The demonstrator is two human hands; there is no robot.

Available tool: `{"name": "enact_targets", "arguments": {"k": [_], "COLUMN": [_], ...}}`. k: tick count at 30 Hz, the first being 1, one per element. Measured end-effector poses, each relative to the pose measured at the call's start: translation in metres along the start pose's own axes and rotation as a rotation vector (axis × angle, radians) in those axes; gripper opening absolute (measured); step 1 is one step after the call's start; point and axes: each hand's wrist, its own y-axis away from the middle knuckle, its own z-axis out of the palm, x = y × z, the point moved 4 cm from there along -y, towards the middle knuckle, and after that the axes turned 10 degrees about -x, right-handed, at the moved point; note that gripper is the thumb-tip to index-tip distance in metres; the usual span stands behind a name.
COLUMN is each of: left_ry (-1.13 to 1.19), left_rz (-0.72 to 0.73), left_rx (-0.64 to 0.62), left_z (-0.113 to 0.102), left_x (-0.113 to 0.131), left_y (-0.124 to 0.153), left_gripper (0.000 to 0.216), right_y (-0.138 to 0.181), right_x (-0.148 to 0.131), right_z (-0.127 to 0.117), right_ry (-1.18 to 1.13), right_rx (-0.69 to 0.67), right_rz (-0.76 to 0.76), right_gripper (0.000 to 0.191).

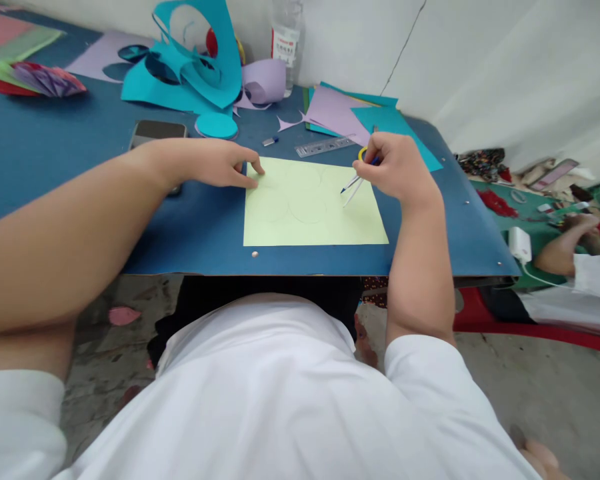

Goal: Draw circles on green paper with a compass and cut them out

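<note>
One pale yellow-green, rectangular sheet of paper [305, 230] lies flat on the blue-topped table [195, 240], near its front edge. The left hand [223, 164] rests with fingers on the left side of this sheet; thumb and forefinger stand a little apart, and it grips nothing. The right hand [394, 163] holds, between pinched fingers, a slender white-and-blue drawing compass [352, 186] over the right part of the sheet; whether its tips touch the paper, I cannot tell. Just behind the sheet lies a transparent plastic ruler [325, 146].
</note>
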Motion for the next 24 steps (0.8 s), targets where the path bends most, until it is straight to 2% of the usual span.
{"name": "enact_targets", "arguments": {"k": [24], "left_ry": [0.026], "left_rz": [0.010], "left_rx": [0.007], "left_z": [0.0009], "left_x": [-0.0047], "left_y": [-0.0042], "left_gripper": [0.103], "right_y": [-0.0022], "right_x": [0.0078], "right_z": [0.0005], "right_ry": [-0.011], "right_rx": [-0.012], "right_rz": [-0.028], "right_gripper": [0.057]}}
